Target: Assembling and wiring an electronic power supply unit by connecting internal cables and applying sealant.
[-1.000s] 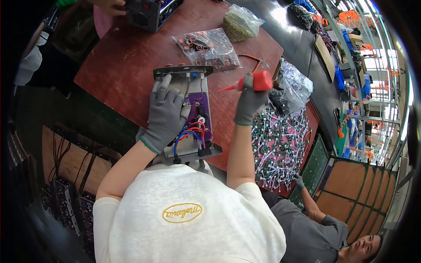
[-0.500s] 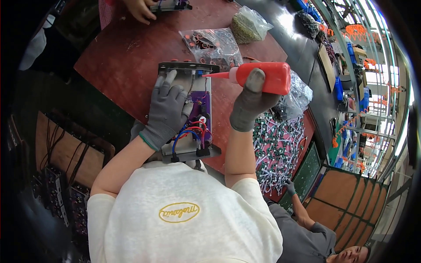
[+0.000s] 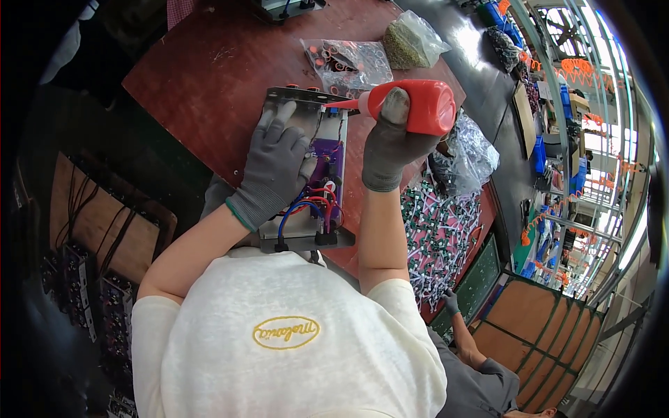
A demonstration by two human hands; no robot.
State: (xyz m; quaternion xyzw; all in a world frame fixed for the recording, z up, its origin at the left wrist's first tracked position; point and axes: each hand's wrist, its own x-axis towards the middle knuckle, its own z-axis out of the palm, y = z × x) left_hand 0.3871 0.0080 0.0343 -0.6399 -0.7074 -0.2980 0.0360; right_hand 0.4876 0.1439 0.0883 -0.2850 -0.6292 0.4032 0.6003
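My left hand, in a grey glove with a green cuff, lies on a metal chassis, its fingers stretched toward the far panel and apart. A purple circuit board with red and blue wires sits on the chassis beside my thumb. My right hand, also gloved, is wrapped around a red squeeze bottle tipped on its side. The bottle's thin red nozzle points left, its tip close to small connectors just inside the panel. Whether the tip touches them I cannot tell.
On the red table lie a bag of ring-shaped parts, a bag of small greenish pieces, and a clear plastic bag. Small boards with white leads spread at the right, near another person's gloved hand.
My right hand has moved the bottle slightly up and left, bringing its nozzle farther over the panel. The chassis is turned slightly. A person's hand at the far edge has left view.
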